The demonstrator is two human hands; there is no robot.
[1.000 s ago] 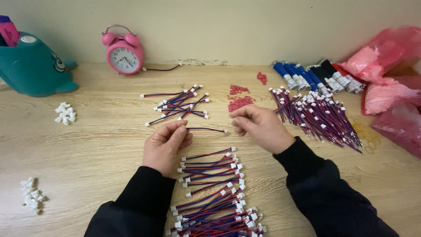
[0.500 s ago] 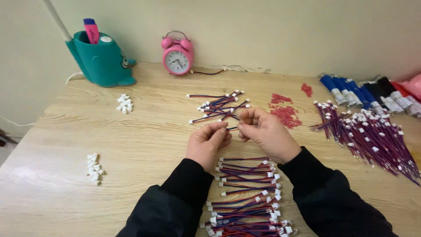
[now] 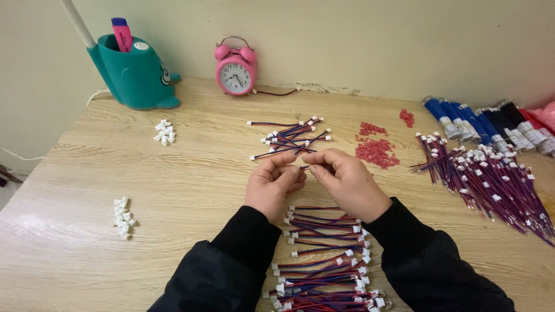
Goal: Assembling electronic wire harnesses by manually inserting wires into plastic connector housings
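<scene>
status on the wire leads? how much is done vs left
Done, it seems: a long pile of connector-tipped leads in front of the person, plus a smaller batch beyond the hands. In hand: left hand and right hand pinch one short lead between them. Left: probably the big heap and the banded blue bundles.

Pink alarm clock [image 3: 235,70] standing at the wall. Teal whale-shaped holder [image 3: 136,72] sitting left of it, pink marker [image 3: 122,34] poking out. Red bits [image 3: 376,151] lying right-front of the clock; blue wire bundles [image 3: 457,118] lying far right.

matt wood-grain table [image 3: 173,173], glossy pink plastic clock [image 3: 236,70], smooth teal holder [image 3: 136,72].
</scene>
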